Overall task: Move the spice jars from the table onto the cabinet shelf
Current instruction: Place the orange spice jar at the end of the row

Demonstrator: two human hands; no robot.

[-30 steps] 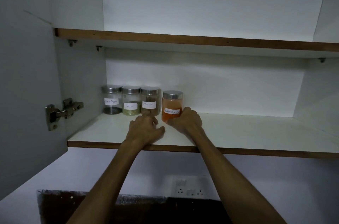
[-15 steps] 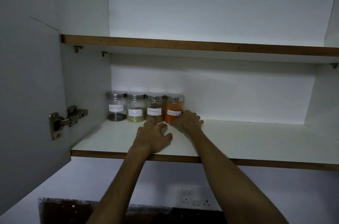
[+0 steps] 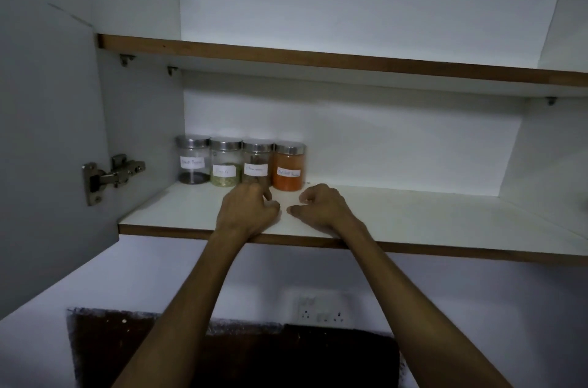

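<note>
Reaching up from below, two bare forearms cross the brown front edge of the lower cabinet shelf (image 3: 413, 216), and both hands lie on its white board. The left hand (image 3: 246, 212) has its fingers loosely curled and holds nothing; its fingertips (image 3: 265, 193) are just in front of the third jar, and I cannot tell if they touch it. The right hand (image 3: 321, 206) is also loosely curled and empty, near the orange jar (image 3: 288, 170) but apart from it. Behind the hands, four spice jars with metal lids and white paper labels stand upright in a row at the back left of the shelf, side by side: a nearly empty jar (image 3: 192, 163), a jar with green contents (image 3: 225, 166), a jar with brown contents (image 3: 257, 162), then the orange one. Farther left, a metal hinge (image 3: 111, 176) sits on the open door. Above is a second shelf (image 3: 318, 58).
</note>
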